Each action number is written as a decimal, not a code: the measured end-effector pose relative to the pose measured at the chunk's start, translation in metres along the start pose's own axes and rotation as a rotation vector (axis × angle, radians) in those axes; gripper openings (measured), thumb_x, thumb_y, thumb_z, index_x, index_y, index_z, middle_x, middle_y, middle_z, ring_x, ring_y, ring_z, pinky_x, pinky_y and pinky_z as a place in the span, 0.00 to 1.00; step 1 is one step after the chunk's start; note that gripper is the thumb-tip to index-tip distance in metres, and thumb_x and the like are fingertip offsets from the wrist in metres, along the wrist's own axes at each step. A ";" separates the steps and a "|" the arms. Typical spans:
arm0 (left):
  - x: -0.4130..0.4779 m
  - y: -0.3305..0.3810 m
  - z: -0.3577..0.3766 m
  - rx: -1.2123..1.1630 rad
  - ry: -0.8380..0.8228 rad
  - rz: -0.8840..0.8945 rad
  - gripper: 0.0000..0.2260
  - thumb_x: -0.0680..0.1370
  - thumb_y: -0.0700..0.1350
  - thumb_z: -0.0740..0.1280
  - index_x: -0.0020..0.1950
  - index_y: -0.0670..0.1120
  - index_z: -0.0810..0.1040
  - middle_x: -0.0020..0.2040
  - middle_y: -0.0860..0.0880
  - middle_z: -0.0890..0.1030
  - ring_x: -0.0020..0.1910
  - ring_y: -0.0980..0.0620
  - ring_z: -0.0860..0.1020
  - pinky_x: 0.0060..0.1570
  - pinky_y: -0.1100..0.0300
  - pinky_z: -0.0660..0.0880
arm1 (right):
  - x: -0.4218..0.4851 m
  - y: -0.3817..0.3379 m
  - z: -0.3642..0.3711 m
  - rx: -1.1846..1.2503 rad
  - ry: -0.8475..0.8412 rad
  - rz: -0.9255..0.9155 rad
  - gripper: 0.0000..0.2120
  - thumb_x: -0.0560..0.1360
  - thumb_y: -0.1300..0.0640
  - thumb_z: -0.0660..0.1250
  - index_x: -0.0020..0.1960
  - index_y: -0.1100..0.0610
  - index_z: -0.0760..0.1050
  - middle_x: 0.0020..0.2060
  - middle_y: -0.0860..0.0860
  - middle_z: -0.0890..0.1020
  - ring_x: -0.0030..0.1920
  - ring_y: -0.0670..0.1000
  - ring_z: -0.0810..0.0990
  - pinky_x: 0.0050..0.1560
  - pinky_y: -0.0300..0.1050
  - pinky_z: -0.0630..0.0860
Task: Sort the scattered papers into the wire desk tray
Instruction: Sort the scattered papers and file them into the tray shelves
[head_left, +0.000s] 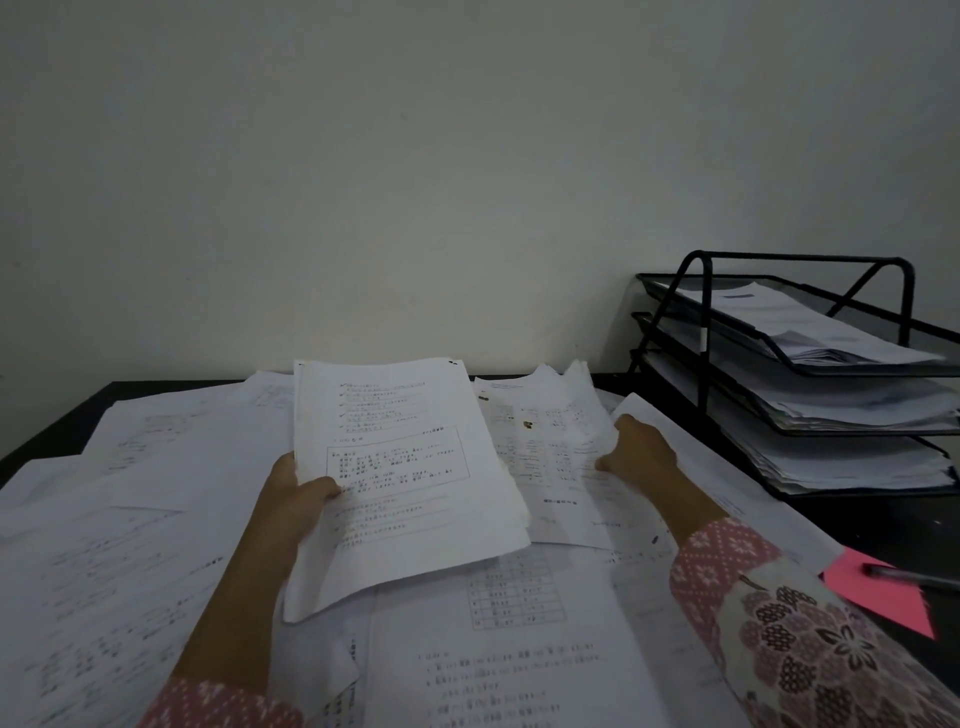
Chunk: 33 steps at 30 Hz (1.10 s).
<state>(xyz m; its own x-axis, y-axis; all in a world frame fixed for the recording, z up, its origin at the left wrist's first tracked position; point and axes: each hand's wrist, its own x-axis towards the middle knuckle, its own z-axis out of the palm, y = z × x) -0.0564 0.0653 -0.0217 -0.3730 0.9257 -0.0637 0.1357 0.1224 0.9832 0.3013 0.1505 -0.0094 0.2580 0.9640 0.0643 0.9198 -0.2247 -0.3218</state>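
Wire desk tray tiers hold paper stacks; left hand fingers grip a sheaf, right hand fingers unclear.

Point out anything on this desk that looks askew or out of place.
Loose sheets lie scattered at mixed angles. A pink paper with a pen on it sits apart near the right edge, the only colored sheet.

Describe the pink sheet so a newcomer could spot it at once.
Start at the black three-tier wire desk tray by the wall on the right. Come toward the camera along the dark desk's right edge to the bright pink paper sheet with a dark pen lying on it. Every other sheet is white.
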 end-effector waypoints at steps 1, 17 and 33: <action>0.000 0.000 0.000 -0.001 -0.001 0.000 0.24 0.75 0.33 0.66 0.70 0.40 0.66 0.63 0.42 0.74 0.54 0.47 0.72 0.54 0.56 0.69 | -0.001 0.001 0.001 0.001 0.030 -0.031 0.21 0.74 0.55 0.68 0.63 0.60 0.67 0.58 0.56 0.76 0.57 0.55 0.76 0.53 0.46 0.74; -0.014 0.007 0.017 -0.033 -0.043 0.022 0.22 0.76 0.35 0.65 0.70 0.40 0.67 0.62 0.42 0.75 0.54 0.47 0.73 0.53 0.57 0.70 | -0.025 0.015 -0.007 0.633 0.249 -0.006 0.11 0.77 0.68 0.55 0.38 0.60 0.67 0.33 0.52 0.71 0.35 0.51 0.69 0.30 0.39 0.61; -0.041 0.027 0.073 -0.025 -0.080 0.013 0.22 0.78 0.39 0.64 0.70 0.39 0.61 0.60 0.43 0.72 0.52 0.49 0.70 0.49 0.58 0.68 | -0.084 -0.020 -0.017 1.072 -0.208 0.035 0.10 0.77 0.66 0.61 0.39 0.66 0.77 0.33 0.56 0.78 0.31 0.50 0.73 0.28 0.35 0.69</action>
<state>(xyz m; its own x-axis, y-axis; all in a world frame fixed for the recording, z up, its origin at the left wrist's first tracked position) 0.0292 0.0562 -0.0055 -0.2963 0.9530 -0.0637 0.1170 0.1025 0.9878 0.2661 0.0718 0.0077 0.1311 0.9874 -0.0891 0.1518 -0.1088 -0.9824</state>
